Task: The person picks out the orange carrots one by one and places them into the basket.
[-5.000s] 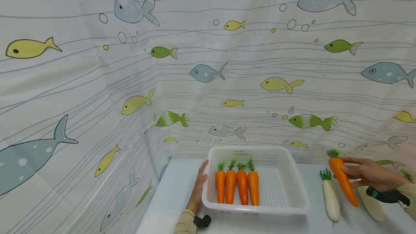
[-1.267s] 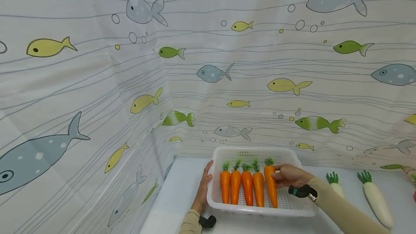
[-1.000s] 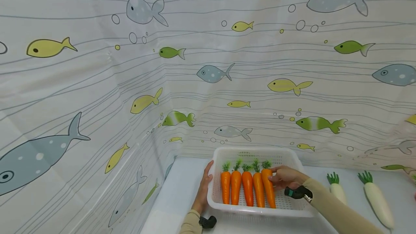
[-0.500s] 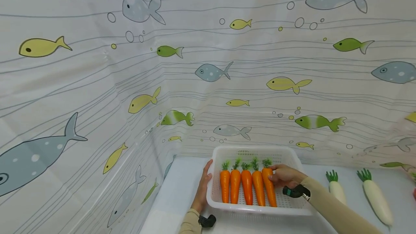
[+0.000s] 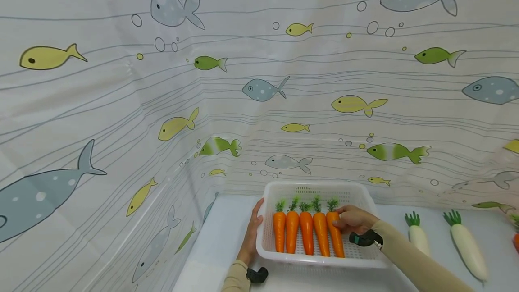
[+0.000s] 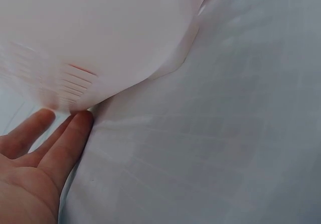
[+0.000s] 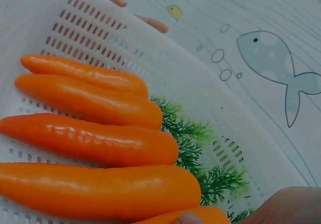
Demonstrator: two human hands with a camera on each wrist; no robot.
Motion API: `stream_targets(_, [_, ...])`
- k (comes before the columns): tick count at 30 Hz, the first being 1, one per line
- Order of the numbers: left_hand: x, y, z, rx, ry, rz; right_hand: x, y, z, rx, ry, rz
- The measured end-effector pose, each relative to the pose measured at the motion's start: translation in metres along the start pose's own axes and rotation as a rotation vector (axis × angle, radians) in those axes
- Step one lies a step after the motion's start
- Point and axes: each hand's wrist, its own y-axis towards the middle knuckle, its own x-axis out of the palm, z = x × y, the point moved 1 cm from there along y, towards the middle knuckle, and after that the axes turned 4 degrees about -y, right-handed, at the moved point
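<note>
A white perforated plastic basket (image 5: 324, 261) holds a row of several orange carrots (image 5: 307, 233) with green tops pointing to the back. My right hand (image 5: 357, 219) pinches the upper part of the rightmost carrot (image 5: 335, 240), which lies close beside its neighbour. In the right wrist view, only a thumb tip and part of that carrot (image 7: 205, 215) show at the bottom edge. Against the basket's left outer side rests my left hand (image 5: 251, 233). Its fingers (image 6: 67, 141) look nearly straight in the left wrist view, tips touching the slotted wall.
Two white radishes (image 5: 468, 249) with green tops lie right of the basket on the white table (image 5: 202, 247), one partly behind the right sleeve. A red-orange item (image 5: 516, 240) is cut off at the right edge. A fish-print sheet (image 5: 243, 111) hangs behind and left.
My right hand carried the carrot from over the radishes at the right into the basket, to the row's right end, then shifted it slightly left. My left hand stays on the basket's side.
</note>
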Motion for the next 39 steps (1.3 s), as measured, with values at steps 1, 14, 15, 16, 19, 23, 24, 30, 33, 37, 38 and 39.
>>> stream_targets(1, [0.000, 0.000, 0.001, 0.002, 0.003, -0.003, 0.000, 0.000, 0.000, 0.000, -0.008, 0.009])
stream_targets(14, [0.001, -0.001, 0.001, 0.005, 0.000, -0.007, 0.002, 0.004, 0.001, 0.013, -0.146, 0.114])
stream_targets(15, [0.001, -0.001, 0.001, 0.006, -0.002, -0.007, 0.002, 0.004, 0.001, 0.015, -0.153, 0.119])
stream_targets(16, [0.001, -0.001, 0.001, 0.006, -0.002, -0.008, 0.002, 0.003, 0.000, 0.014, -0.163, 0.125])
stream_targets(19, [0.001, 0.000, 0.000, 0.007, -0.007, -0.009, 0.004, 0.001, -0.003, 0.007, -0.228, 0.155])
stream_targets(23, [0.000, 0.000, -0.001, 0.007, -0.007, -0.011, 0.006, 0.000, -0.005, -0.005, -0.292, 0.185])
stream_targets(24, [0.000, 0.000, -0.001, 0.006, -0.007, -0.011, 0.006, -0.001, -0.005, -0.006, -0.290, 0.186])
stream_targets(30, [0.000, 0.000, 0.000, 0.003, -0.002, -0.005, 0.007, -0.004, -0.006, -0.013, -0.243, 0.179])
stream_targets(33, [0.001, 0.000, 0.001, 0.005, 0.001, -0.001, 0.007, -0.005, -0.007, -0.009, -0.232, 0.179])
stream_targets(37, [0.000, -0.001, 0.001, 0.009, -0.002, -0.001, 0.008, -0.006, -0.008, -0.011, -0.227, 0.176])
stream_targets(38, [0.000, -0.001, 0.001, 0.007, -0.005, 0.000, 0.007, -0.006, -0.008, -0.010, -0.227, 0.176])
stream_targets(39, [0.000, 0.000, 0.001, 0.005, -0.010, -0.002, 0.007, -0.006, -0.008, -0.009, -0.230, 0.175])
